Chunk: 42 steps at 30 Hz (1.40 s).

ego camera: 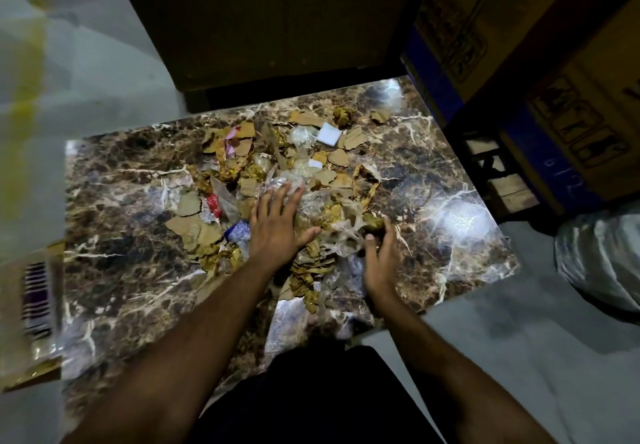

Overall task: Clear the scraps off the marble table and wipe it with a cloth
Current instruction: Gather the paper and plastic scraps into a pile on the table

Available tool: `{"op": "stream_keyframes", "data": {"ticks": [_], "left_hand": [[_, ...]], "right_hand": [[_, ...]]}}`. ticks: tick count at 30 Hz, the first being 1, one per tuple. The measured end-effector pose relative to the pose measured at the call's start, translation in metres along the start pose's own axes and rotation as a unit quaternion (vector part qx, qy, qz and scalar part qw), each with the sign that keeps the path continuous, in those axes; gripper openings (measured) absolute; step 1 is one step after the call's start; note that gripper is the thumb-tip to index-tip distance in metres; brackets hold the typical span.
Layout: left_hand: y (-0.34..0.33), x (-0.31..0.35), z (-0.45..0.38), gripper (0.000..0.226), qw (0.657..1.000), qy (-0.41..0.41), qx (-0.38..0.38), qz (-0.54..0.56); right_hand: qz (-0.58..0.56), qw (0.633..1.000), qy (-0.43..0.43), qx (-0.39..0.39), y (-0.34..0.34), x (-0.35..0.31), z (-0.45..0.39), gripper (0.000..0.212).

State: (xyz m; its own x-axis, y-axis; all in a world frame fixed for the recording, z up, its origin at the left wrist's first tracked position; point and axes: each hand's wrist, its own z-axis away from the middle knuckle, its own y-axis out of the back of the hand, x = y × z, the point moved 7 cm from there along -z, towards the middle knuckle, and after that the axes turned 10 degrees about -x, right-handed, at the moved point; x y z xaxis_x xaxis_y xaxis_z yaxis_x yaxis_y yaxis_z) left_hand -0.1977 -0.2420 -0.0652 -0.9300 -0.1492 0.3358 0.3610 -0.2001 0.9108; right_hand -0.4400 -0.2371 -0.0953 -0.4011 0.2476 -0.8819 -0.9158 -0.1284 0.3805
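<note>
A brown marble table point(131, 201) with white veins fills the middle of the head view. A heap of scraps point(311, 166) covers its centre: torn cardboard pieces, crumpled yellow-brown paper, clear plastic film, white foam bits and a red wrapper. My left hand point(277, 222) lies flat on the heap with fingers spread, palm down. My right hand point(379, 256) stands on its edge at the right side of the heap, fingers curved against a crumpled brown wad point(374, 223) and plastic film. No cloth is in view.
Large cardboard boxes point(519, 62) with blue bands stand at the right rear, a dark panel point(270, 21) behind the table. A plastic-wrapped bundle point(602, 256) lies on the grey floor at right. A packet with a barcode point(34, 298) overhangs the left edge.
</note>
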Motion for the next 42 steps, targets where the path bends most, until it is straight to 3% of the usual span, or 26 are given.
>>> {"op": "stream_keyframes", "data": {"ticks": [6,9,11,15,17,21,24,29,35,42], "left_hand": [[0.0,-0.005,0.004,0.09,0.999,0.033,0.016,0.014],[0.001,-0.004,0.005,0.089,0.999,0.03,0.022,0.012],[0.002,-0.003,0.005,0.088,0.999,0.03,0.026,0.011],[0.0,-0.002,0.003,0.087,0.998,0.03,0.038,0.03],[-0.001,-0.003,0.001,0.087,0.998,0.034,0.036,0.032],[-0.004,-0.005,0.001,0.087,0.998,0.037,0.032,0.031],[-0.003,-0.005,0.001,0.087,0.998,0.04,0.029,0.034],[0.0,-0.005,0.005,0.085,0.999,0.035,0.025,0.027],[0.003,-0.005,0.007,0.087,0.998,0.031,0.025,0.041],[0.004,-0.005,0.007,0.089,0.998,0.037,0.014,0.048]], "right_hand": [[0.037,0.994,0.008,-0.102,-0.02,-0.042,-0.057,0.045],[-0.017,0.986,0.02,-0.166,-0.003,-0.044,-0.06,0.043],[-0.023,0.982,0.039,-0.184,0.013,-0.04,-0.047,0.057],[0.162,0.971,0.099,-0.142,0.033,-0.014,-0.009,0.102],[0.223,0.96,0.116,-0.127,0.031,-0.002,0.014,0.114],[0.297,0.934,0.081,-0.179,0.005,0.009,0.034,0.14],[0.307,0.931,0.077,-0.181,-0.015,-0.01,0.021,0.148],[0.321,0.922,0.14,-0.166,-0.035,-0.033,-0.008,0.133],[0.353,0.919,0.137,-0.113,-0.019,-0.024,-0.027,0.077],[0.213,0.951,0.139,-0.175,-0.016,-0.06,-0.037,0.062]]}}
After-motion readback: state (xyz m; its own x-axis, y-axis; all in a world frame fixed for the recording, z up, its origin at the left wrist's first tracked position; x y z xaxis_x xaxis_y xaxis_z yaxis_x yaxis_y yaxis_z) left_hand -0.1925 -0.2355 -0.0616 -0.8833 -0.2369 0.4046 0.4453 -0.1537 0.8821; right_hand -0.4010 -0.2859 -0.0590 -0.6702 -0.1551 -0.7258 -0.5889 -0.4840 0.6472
